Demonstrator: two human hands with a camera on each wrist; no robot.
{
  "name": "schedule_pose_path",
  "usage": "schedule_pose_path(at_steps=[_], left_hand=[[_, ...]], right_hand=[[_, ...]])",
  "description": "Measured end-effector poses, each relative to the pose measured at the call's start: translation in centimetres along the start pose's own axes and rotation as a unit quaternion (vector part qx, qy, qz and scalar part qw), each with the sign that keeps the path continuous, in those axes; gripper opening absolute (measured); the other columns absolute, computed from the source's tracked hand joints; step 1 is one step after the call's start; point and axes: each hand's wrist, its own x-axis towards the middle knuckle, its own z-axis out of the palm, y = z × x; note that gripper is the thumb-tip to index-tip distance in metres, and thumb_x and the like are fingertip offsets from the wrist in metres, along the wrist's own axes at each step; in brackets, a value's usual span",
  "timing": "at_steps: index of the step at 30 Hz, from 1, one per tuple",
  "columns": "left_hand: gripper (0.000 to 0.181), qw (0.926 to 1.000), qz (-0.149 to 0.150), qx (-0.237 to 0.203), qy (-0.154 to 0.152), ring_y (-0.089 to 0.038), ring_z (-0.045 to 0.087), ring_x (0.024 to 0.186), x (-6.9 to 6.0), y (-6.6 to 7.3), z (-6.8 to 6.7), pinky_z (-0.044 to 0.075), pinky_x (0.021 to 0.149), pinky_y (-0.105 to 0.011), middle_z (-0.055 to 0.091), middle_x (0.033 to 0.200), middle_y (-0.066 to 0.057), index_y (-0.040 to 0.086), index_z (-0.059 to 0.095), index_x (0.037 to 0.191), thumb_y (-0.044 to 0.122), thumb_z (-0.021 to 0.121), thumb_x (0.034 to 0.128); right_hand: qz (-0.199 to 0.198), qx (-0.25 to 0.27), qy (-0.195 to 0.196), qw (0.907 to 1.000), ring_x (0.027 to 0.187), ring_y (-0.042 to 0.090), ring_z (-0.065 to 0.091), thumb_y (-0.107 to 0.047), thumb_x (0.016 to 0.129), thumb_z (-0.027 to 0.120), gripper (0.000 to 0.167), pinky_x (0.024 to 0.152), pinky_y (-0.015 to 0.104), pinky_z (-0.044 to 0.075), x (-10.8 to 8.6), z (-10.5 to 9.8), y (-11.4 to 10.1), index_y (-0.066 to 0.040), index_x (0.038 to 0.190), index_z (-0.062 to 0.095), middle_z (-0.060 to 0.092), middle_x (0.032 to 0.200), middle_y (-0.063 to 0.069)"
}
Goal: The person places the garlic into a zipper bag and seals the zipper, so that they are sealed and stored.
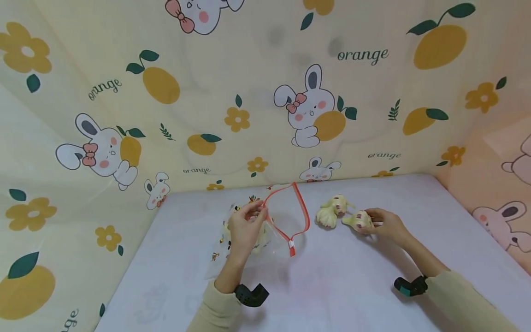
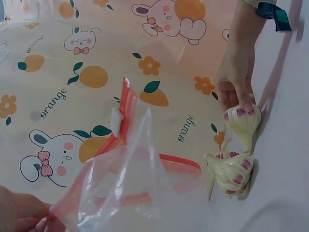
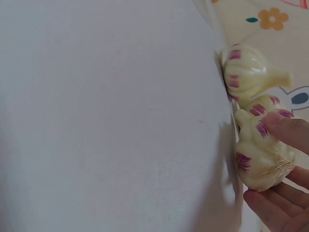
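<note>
- Pinching garlic (image 1: pixel 359 222) at root end with right hand (image 1: pixel 387 226).
- Positioned right of bag (image 2: pixel 135 188), with long axis near level and stem pointing left toward bag.
- Placed just beside two bulbs (image 1: pixel 326 216) nearer bag.
- Pinching bag at red zip (image 1: pixel 304 210) with left hand (image 1: pixel 246 228); holding mouth spread.
- Cannot tell if touching table (image 1: pixel 340 286).

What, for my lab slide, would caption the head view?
Left hand holds an open bag; right hand grips a garlic bulb.

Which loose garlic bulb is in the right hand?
The rightmost garlic bulb in the head view: the right hand grips it, while the two bulbs to its left lie untouched.
</note>
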Motion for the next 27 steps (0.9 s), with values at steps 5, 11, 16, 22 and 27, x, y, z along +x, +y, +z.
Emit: schedule_pose_path(at_steps=[5,11,16,22,27], left_hand=[[0.023,1.0,0.008,0.002,0.002,-0.019,0.066,0.08,-0.1,-0.2,-0.1,0.05,0.063,-0.007,0.072,0.093,-0.021,0.0,0.072,0.106,0.007,0.072,0.0839],[0.022,0.9999,0.01,-0.002,0.003,-0.01,0.064,0.076,0.1,-0.2,-0.1,0.05,0.062,-0.008,0.071,0.091,-0.021,0.001,0.073,0.105,0.005,0.072,0.0834],[0.022,1.0,0.008,-0.003,0.001,-0.01,0.064,0.076,0.0,-0.2,-0.1,0.05,0.062,-0.007,0.072,0.092,-0.021,0.0,0.073,0.105,0.005,0.072,0.0832],[0.022,1.0,0.008,-0.001,0.003,-0.013,0.065,0.078,-0.1,0.0,-0.2,0.05,0.063,-0.007,0.072,0.092,-0.021,0.0,0.073,0.105,0.006,0.072,0.0836],[0.022,0.9999,0.014,-0.007,0.004,-0.008,0.064,0.076,0.0,0.0,-0.1,0.05,0.062,-0.006,0.072,0.093,-0.021,-0.001,0.072,0.105,0.006,0.072,0.0837]], right_hand=[[-0.009,-0.001,0.008,0.9999,0.109,0.046,0.061,-0.023,0.078,0.079,0.065,0.084,0.044,0.057,-0.3,-0.1,-0.3,0.011,0.127,0.052,0.059,0.124,0.034],[-0.033,-0.002,0.02,0.9992,0.107,0.045,0.062,-0.019,0.077,0.08,0.063,0.081,0.035,0.059,-0.1,-0.6,-0.8,0.012,0.125,0.053,0.061,0.121,0.033],[-0.032,-0.01,0.024,0.9991,0.106,0.045,0.063,-0.02,0.077,0.081,0.063,0.077,0.029,0.059,-0.2,-0.8,-1.2,0.011,0.125,0.054,0.061,0.121,0.033],[-0.026,-0.007,0.022,0.9994,0.103,0.036,0.066,-0.023,0.076,0.081,0.064,0.073,0.011,0.05,-0.1,-1.2,-1.8,0.008,0.126,0.055,0.063,0.12,0.03],[-0.026,0.003,0.017,0.9995,0.105,0.038,0.066,-0.023,0.077,0.081,0.064,0.072,0.01,0.049,-0.1,-1.7,-2.5,0.008,0.127,0.054,0.062,0.121,0.03]])
